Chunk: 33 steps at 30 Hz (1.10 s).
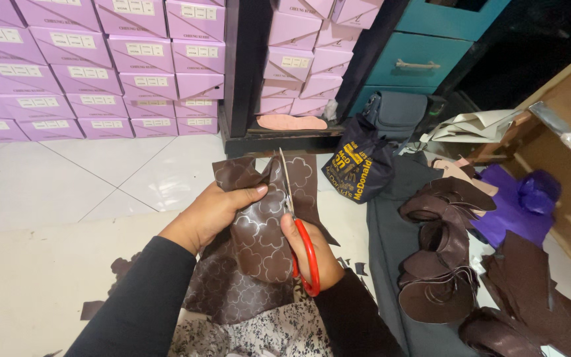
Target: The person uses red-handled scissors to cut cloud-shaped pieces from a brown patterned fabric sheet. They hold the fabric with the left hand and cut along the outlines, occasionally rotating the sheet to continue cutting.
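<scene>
Left hand (209,215) grips the patterned brown sheet (259,231); right hand (308,254) is closed on red-handled scissors (299,225) cutting it, cut brown pieces (441,264) lying right of the sheet

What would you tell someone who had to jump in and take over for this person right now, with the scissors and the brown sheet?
Left hand: grips the brown patterned sheet and holds it up, thumb on its front.
Right hand: holds the red-handled scissors, blades pointing up into the sheet.
Things: the sheet is printed with pale flower-like outlines. A stack of cut brown pieces lies to the right on the dark cloth. Small brown scraps lie on the floor.
Done: the cut runs partway up the sheet.
Left: the upper part of the sheet is uncut; the outlines below are whole.
</scene>
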Tool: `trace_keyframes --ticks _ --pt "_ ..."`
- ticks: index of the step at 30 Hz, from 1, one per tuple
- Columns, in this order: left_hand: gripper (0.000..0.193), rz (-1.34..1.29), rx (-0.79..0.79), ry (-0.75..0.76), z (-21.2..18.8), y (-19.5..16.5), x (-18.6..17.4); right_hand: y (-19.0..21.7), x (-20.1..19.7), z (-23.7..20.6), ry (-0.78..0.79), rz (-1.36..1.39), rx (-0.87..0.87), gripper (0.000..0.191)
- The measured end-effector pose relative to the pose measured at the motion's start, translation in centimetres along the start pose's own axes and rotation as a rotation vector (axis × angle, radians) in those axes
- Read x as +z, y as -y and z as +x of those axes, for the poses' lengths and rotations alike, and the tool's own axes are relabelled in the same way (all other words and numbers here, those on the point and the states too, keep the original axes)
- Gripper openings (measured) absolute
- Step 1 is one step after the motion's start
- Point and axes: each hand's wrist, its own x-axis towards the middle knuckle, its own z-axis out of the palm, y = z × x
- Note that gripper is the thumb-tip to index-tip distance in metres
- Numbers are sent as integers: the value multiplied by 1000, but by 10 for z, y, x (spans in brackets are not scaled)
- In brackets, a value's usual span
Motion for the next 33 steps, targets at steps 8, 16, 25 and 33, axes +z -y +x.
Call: trace_keyframes --ticks 8,16,25,33 --pt "35 -100 10 -47 -3 -6 3 -6 -12 -7 94 107 52 50" --pt "35 -59 -6 23 -3 -7 3 -2 -10 -1 58 92 68 51" --pt "35 -133 49 24 3 0 8 -3 -4 3 -39 -42 -23 60" --pt "35 18 9 18 0 -3 6 1 -5 -1 52 48 -28 58"
